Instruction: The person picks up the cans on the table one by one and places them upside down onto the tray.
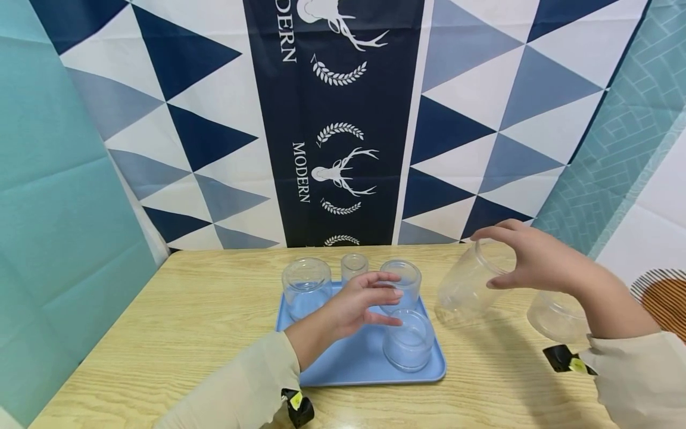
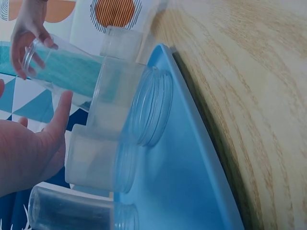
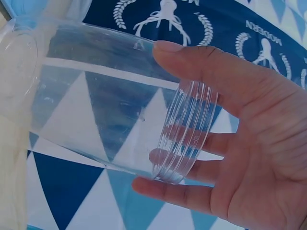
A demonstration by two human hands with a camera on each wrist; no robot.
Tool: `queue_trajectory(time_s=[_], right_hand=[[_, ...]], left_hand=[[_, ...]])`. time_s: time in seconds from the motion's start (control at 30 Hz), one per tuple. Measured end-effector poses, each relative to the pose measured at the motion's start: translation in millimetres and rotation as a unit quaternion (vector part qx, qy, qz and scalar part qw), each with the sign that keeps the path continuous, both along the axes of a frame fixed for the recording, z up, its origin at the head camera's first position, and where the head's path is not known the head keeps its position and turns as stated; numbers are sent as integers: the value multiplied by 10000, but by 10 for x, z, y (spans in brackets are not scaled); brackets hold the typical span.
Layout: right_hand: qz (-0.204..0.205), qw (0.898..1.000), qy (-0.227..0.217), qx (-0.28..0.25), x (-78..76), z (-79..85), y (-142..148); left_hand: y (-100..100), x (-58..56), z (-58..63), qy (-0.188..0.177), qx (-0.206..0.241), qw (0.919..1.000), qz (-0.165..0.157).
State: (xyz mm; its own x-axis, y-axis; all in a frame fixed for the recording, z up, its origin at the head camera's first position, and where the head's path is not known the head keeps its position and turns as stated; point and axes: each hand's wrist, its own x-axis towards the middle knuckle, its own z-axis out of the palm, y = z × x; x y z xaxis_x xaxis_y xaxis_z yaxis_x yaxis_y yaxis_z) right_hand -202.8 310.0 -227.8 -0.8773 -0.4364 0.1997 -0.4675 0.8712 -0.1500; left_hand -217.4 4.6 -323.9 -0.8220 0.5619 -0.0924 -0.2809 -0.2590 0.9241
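Observation:
My right hand grips a large clear plastic jar at its threaded mouth. The jar leans, its base low by the table and its mouth up toward my palm; in the right wrist view thumb and fingers curl round the threads. My left hand hovers over a blue tray, fingers extended, holding nothing. Beneath and beside it, clear jars stand on the tray mouth down: one at front right, one at back right, a narrow one and a wide one at back left.
Right of the tilted jar, partly behind my right wrist, a short clear jar stands on the wooden table. A patterned cloth hangs along the table's back edge. The tray has a raised rim.

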Motion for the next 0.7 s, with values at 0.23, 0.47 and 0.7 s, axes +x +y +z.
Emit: queue_trajectory(time_s=[0.23,0.47,0.7], right_hand=[[203,9988,436,-50,137,53,68],[481,9948,758,-472,245,52,125],[698,9897,903,-859,347,71,91]], left_hand=[[5,23,-2,-170,384,9991,-20],[12,36,0,-229,575,9981,-60],[-9,43,-10,-123,859,9960,-202]])
